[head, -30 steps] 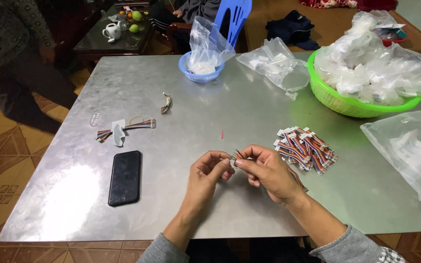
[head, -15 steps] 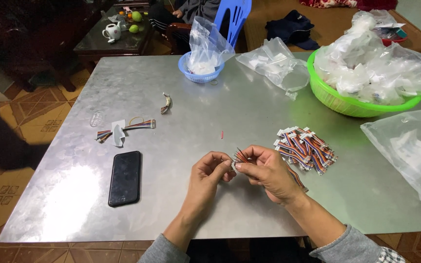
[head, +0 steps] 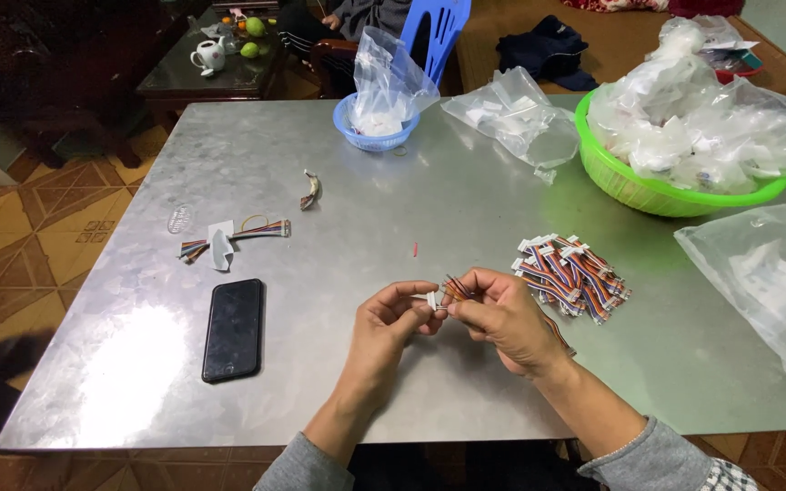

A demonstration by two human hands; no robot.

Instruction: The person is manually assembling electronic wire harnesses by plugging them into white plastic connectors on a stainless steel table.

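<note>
My left hand [head: 391,320] and my right hand [head: 498,315] meet over the near middle of the metal table [head: 338,209]. Between their fingertips is a small white connector [head: 432,299], pinched by the left. The right hand grips a short bundle of coloured wires [head: 456,289] that runs into it. Just right of my hands lies a pile of finished coloured wire harnesses [head: 570,273] with white plugs.
A black phone [head: 233,328] lies at the near left. One loose wire harness [head: 229,240] and a small curved scrap [head: 309,190] lie further left. A blue bowl with a bag [head: 377,123], a clear bag [head: 516,114], a green basket of bags [head: 675,195] and another bag [head: 766,273] ring the far and right sides.
My hands stay in the same spot, working the connector and wires. A person at the far left has walked out of view.
</note>
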